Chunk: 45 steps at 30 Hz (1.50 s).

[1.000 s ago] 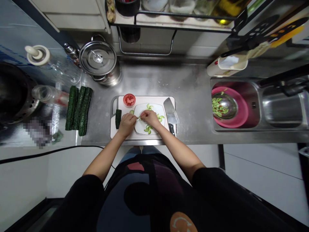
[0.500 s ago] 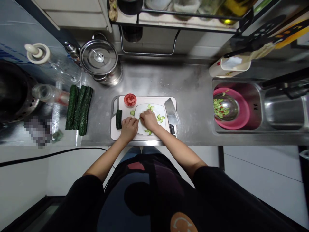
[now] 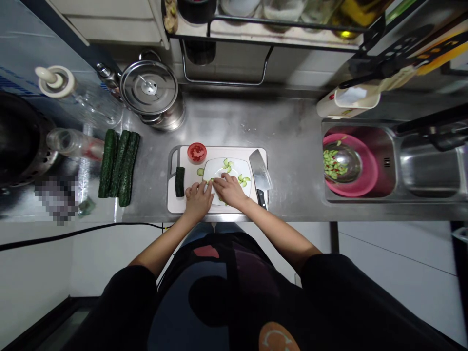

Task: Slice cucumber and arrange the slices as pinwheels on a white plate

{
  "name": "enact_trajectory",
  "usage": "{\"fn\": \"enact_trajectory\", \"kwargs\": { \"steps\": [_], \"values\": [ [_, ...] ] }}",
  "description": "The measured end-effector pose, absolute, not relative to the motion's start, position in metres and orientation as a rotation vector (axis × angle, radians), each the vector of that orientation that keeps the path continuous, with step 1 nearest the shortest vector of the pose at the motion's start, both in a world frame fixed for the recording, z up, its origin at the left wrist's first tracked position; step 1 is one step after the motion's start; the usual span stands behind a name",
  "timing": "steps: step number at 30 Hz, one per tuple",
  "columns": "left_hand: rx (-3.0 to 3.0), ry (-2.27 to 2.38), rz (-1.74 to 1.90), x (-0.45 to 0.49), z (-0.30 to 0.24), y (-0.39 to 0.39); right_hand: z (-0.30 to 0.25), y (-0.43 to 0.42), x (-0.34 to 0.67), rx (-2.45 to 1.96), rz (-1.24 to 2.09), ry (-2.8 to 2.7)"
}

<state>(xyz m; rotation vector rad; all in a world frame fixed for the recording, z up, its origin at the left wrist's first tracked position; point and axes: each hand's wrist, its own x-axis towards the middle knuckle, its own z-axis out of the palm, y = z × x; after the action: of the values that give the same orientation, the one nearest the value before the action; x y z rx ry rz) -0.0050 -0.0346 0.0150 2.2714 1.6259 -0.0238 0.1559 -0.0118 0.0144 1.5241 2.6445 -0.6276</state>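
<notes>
A white plate (image 3: pixel 237 169) with several thin cucumber slices (image 3: pixel 243 180) sits on a white cutting board (image 3: pixel 174 204). My left hand (image 3: pixel 198 198) rests at the plate's near left corner, fingers curled and pinched on a cucumber slice. My right hand (image 3: pixel 230 190) lies over the plate's near edge, fingertips meeting the left hand's at the same slice. A cucumber stub (image 3: pixel 179 181) lies on the board to the left. A loose slice (image 3: pixel 200 171) and a red tomato half (image 3: pixel 196 152) sit above it. A cleaver (image 3: pixel 259 171) lies at the board's right side.
Three whole cucumbers (image 3: pixel 119 166) lie on the steel counter to the left, beside a lidded pot (image 3: pixel 149 88) and bottles (image 3: pixel 73 144). A pink basin (image 3: pixel 365 180) holding a metal bowl of chopped vegetables (image 3: pixel 334 165) sits in the sink on the right. A rack of jars hangs above.
Both hands have slid toward me, from the plate's middle to its near left corner. More of the plate's slices now show beyond the fingers.
</notes>
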Motion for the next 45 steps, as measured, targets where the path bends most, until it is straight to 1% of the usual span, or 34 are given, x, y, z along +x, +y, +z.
{"fn": "enact_trajectory", "kwargs": {
  "steps": [6, 17, 22, 27, 32, 35, 39, 45],
  "values": [
    [2.219, 1.673, -0.051, 0.003, 0.018, -0.041, 0.013, -0.011, 0.160, 1.464, -0.565, 2.683],
    [2.150, 1.715, -0.157, 0.011, 0.022, -0.046, 0.011, -0.013, 0.160, 1.459, -0.570, 2.686],
    [2.134, 1.719, -0.152, 0.013, 0.022, -0.046, 0.009, -0.013, 0.161, 1.469, -0.571, 2.685],
    [2.126, 1.733, -0.010, 0.007, 0.023, -0.041, 0.009, -0.014, 0.161, 1.516, -0.571, 2.685],
    [2.056, 1.886, 0.262, -0.023, 0.026, -0.019, 0.010, -0.015, 0.167, 1.642, -0.571, 2.650],
    [2.009, 1.964, 0.329, -0.040, 0.030, -0.002, 0.012, -0.018, 0.170, 1.680, -0.595, 2.635],
    [2.010, 1.894, 0.219, -0.043, 0.034, 0.014, 0.014, -0.025, 0.167, 1.675, -0.653, 2.650],
    [2.013, 1.844, 0.007, -0.017, 0.033, 0.033, 0.019, -0.035, 0.160, 1.727, -0.697, 2.673]
  ]
}}
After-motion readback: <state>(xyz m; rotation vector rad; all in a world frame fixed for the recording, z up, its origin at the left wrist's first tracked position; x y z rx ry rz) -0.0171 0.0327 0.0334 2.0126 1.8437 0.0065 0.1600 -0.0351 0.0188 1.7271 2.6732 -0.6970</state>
